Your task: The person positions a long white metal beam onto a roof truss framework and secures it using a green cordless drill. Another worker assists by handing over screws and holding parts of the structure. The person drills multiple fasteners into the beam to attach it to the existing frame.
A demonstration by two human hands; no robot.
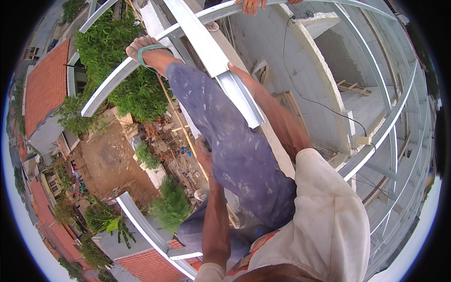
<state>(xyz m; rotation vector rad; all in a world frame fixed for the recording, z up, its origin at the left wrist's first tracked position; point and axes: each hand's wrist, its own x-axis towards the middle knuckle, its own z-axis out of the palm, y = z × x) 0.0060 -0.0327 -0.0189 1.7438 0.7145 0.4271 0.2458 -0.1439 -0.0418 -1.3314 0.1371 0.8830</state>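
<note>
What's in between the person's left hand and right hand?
In the head view, the purple-trousered leg lies between the left hand and the right hand, and so does part of the metal strip beside the right hand.

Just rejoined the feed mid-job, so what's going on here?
High up, a person has the right hand at the edge of a long pale metal strip. The left hand is beside the trouser leg, its grip hidden. A sandalled foot is at a metal beam; another person's hand shows farther along.
</note>
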